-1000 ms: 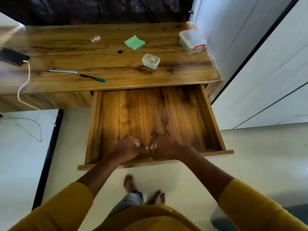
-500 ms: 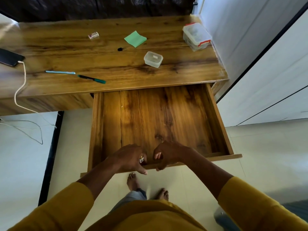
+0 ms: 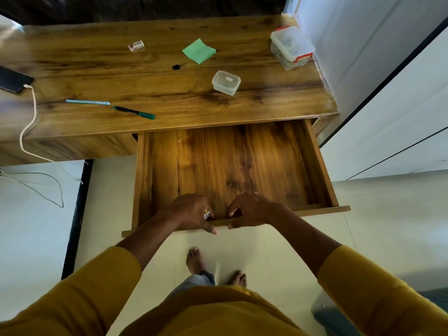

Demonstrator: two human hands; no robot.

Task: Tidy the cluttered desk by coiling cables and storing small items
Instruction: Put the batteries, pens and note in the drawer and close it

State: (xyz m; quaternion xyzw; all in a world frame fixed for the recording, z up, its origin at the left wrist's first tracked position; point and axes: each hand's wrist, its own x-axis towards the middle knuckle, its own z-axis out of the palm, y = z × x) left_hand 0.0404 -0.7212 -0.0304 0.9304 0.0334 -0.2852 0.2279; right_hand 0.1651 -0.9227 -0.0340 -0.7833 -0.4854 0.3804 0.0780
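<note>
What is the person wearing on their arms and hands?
Mustard-yellow sleeves pushed up toward the elbows on both arms, so the forearms are bare. The left hand has a shiny ring on one finger. The right hand wears no glove.

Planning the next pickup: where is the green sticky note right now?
The green sticky note lies on the desk top, toward the back right, between the small black clip and the red-latched container.

I can read no text from here; the small packet on the surface carries print too blurred to decipher.
</note>
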